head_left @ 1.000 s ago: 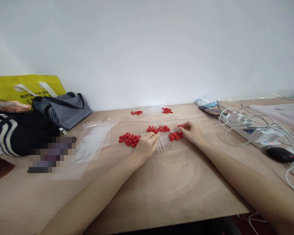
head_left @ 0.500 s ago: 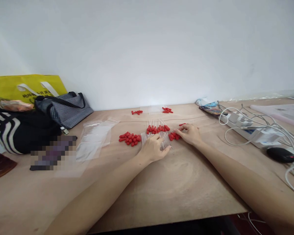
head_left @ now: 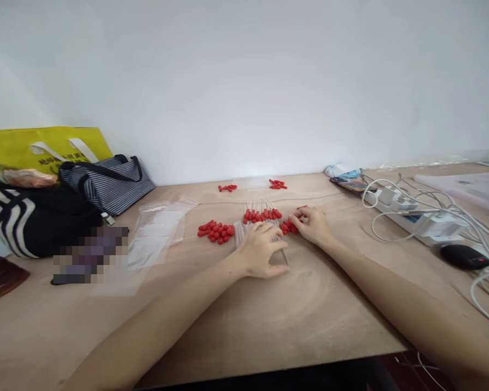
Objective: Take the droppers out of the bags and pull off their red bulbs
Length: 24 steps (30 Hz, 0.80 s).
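Observation:
My left hand (head_left: 263,251) is over a row of clear thin tubes (head_left: 238,232), covering part of it. One tube (head_left: 285,256) spans from its fingertips to its thumb. At the right end of the row, my right hand (head_left: 313,225) has curled fingers at a small pile of red rubber bulbs (head_left: 286,227); its fingertips seem closed on one bulb, partly hidden. Just behind the row lie several tubes fitted with red bulbs (head_left: 263,215). A larger heap of loose red bulbs (head_left: 217,232) is to the left of the row.
Farther back are more tubes (head_left: 256,183) between two small groups of red bulbs (head_left: 277,184). Clear plastic bags (head_left: 158,231) and a striped bag (head_left: 110,184) are on the left. A power strip (head_left: 407,222) with tangled white cables and a black mouse (head_left: 465,257) occupy the right.
My left hand has drawn slightly toward me and its thumb has spread from the fingers, with a tube between them. My right hand stays at the bulbs, barely shifted.

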{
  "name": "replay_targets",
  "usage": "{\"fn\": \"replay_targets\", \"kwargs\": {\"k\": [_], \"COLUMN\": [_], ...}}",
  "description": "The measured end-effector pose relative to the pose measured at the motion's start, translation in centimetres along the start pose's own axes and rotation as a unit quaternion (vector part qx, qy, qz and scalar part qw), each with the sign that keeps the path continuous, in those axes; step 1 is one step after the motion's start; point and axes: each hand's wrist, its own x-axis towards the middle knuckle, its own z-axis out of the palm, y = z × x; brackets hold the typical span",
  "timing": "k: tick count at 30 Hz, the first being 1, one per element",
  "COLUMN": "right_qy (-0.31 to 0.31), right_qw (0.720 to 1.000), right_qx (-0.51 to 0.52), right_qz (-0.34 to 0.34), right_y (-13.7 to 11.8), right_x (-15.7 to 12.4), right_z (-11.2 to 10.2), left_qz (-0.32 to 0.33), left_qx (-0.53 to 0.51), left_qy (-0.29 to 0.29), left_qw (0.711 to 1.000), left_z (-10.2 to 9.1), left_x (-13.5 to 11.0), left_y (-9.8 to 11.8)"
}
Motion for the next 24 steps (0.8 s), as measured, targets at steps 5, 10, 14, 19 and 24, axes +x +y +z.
{"fn": "replay_targets", "kwargs": {"k": [5, 10, 14, 19, 24], "right_qy": [0.012, 0.052, 0.062, -0.019, -0.104], "right_qw": [1.0, 0.998, 0.998, 0.999, 0.99], "right_qx": [-0.002, -0.003, 0.005, 0.003, -0.034], "right_qz": [-0.019, -0.026, -0.017, 0.032, 0.093], "right_y": [-0.1, -0.2, -0.4, -1.5, -3.0], "right_x": [-0.2, -0.3, -0.2, 1.2, 3.2], "right_z": [0.0, 0.3, 0.1, -0.2, 0.7], "left_qz": [0.015, -0.015, -0.094, -0.147, -0.132], "left_qx": [0.012, 0.038, 0.051, 0.041, 0.025], "left_qy": [0.018, 0.003, 0.045, 0.157, 0.165], "left_qw": [1.0, 0.999, 0.993, 0.976, 0.977], "left_z": [1.1, 1.5, 1.7, 1.7, 0.9], "left_x": [-0.4, 0.2, 0.8, -0.5, -3.0], "left_y": [0.8, 0.0, 0.1, 1.0, 1.0]}}
